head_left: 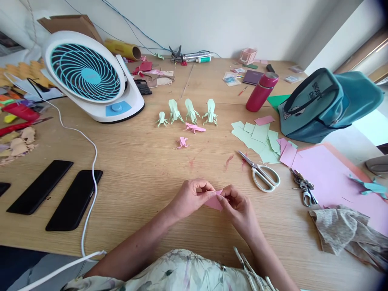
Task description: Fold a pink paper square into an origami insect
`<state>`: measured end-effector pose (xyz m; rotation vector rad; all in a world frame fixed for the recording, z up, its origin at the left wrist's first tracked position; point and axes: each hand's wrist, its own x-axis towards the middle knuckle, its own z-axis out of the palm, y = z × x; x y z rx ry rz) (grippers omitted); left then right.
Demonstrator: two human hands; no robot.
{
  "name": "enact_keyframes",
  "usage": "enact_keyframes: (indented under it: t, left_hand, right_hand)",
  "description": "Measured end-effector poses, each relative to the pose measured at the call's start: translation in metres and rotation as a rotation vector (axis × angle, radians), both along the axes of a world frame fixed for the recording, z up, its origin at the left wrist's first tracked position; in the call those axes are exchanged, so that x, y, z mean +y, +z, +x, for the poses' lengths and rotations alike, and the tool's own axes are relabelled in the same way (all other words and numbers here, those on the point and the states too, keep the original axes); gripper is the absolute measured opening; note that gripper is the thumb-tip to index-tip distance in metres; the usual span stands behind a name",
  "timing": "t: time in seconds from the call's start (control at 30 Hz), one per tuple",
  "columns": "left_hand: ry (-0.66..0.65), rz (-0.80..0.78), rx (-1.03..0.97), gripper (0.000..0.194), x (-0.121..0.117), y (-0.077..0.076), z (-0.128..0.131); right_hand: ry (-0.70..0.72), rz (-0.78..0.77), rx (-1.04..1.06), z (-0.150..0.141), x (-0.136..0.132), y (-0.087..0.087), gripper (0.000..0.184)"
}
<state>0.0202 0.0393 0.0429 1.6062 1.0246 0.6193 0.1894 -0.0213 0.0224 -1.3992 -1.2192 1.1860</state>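
Observation:
A small folded piece of pink paper (214, 203) is pinched between both hands, close to the table's front edge. My left hand (194, 197) grips its upper left side with thumb and forefinger. At its upper right, my right hand (239, 205) pinches it the same way. The fingertips nearly meet and hide part of the folds. Beyond the hands stand a pink folded paper figure (182, 142) and a longer pink one (194, 128). Behind these, several pale green folded paper figures (190, 111) form a row. White-handled scissors (263, 174) lie partly open to the right of my hands.
A white fan (133, 99) stands at the left; its white cable (94, 161) runs past two black phones (74, 200). On the right are green paper pieces (257, 139), keys (304, 186), a pink sheet (318, 169), a crumpled cloth (342, 228), a red flask (261, 93) and a teal bag (318, 105).

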Motion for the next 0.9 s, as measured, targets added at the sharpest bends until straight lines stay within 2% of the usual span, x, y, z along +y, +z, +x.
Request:
enact_keyframes:
  t: [0.13, 0.23, 0.4, 0.67, 0.9]
  left_hand:
    - [0.038, 0.034, 0.016, 0.015, 0.0, -0.001, -0.001]
    - [0.014, 0.073, 0.019, 0.013, 0.0, -0.003, -0.002]
    - [-0.007, 0.109, 0.018, 0.017, -0.002, -0.007, -0.001]
    - [-0.05, 0.11, -0.031, 0.022, -0.001, -0.004, -0.001]
    - [0.005, 0.182, 0.011, 0.018, -0.006, -0.008, 0.001]
  right_hand:
    - [0.003, -0.021, 0.009, 0.001, -0.001, -0.002, 0.024]
    - [0.019, -0.027, 0.01, 0.001, -0.003, -0.003, 0.021]
    - [0.017, -0.044, 0.026, 0.0, -0.005, -0.006, 0.02]
    - [-0.02, -0.048, 0.033, 0.0, -0.006, -0.011, 0.023]
    - [-0.028, -0.008, -0.04, -0.005, -0.008, -0.009, 0.021]
